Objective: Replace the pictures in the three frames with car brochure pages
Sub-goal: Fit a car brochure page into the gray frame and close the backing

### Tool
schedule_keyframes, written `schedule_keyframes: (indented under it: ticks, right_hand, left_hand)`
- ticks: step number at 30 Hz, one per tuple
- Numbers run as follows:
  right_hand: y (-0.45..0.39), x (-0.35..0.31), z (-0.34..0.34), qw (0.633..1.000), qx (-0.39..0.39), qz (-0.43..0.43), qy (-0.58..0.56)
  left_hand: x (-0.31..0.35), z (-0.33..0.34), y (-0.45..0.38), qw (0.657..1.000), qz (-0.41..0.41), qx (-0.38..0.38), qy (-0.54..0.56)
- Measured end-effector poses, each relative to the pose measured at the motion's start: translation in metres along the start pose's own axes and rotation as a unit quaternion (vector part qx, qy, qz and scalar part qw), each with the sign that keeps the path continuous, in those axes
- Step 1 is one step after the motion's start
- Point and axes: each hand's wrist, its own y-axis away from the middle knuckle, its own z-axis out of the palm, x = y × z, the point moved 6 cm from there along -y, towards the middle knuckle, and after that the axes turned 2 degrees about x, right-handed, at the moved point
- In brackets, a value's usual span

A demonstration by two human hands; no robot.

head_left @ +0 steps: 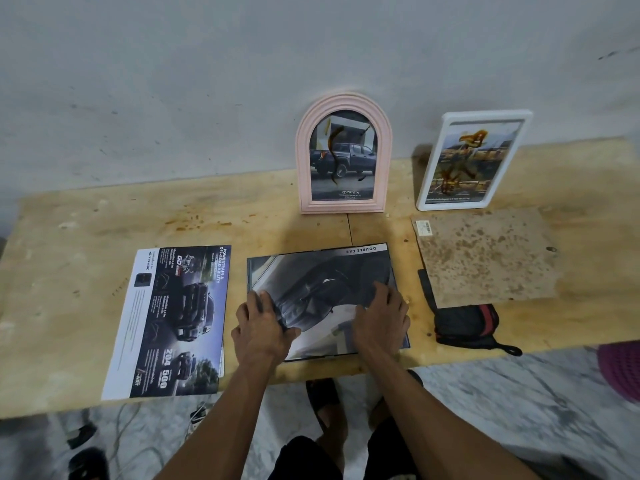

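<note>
A dark brochure page with a car picture [322, 275] lies flat on the wooden table [69, 271], in front of me. My left hand [263, 327] rests on its near left part with fingers spread, and my right hand [381, 320] presses its near right part. A pink arched frame [343, 154] holding a pickup truck picture leans on the wall behind. To its right stands a white rectangular frame [471, 161] with a colourful picture. Another brochure page [169, 320] with trucks and text lies at the left.
A mottled brown backing board [485, 258] lies flat at the right, with a white label at its corner. A black and red pouch [467, 323] sits at the table's front edge below it. Something purple [620, 372] and cables are on the marble floor.
</note>
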Motion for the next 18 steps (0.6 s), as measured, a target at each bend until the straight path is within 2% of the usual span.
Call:
schedule_keyframes:
  ticks: [4,7,9,13,18]
  right_hand:
    - [-0.017,0.004,-0.016,0.993,0.017,0.051,-0.105]
    - [-0.034,0.014,-0.027,0.967,0.019,0.128,-0.218]
    - [-0.044,0.021,-0.029,0.967,-0.010,0.138,-0.215]
    - [-0.052,0.024,-0.029,0.982,-0.068,0.074,-0.161]
    - [-0.056,0.023,-0.024,0.981,-0.110,0.053,-0.148]
  left_hand:
    - [0.001,0.000,0.000,1.000,-0.002,-0.004,0.001]
    - [0.001,-0.001,0.001,1.000,-0.005,-0.005,0.004]
    - [0.001,-0.002,0.001,1.000,-0.007,-0.005,0.011]
    - [-0.002,-0.003,0.001,0.999,-0.007,-0.008,0.044]
    - [-0.006,-0.006,0.001,0.996,-0.011,-0.002,0.088]
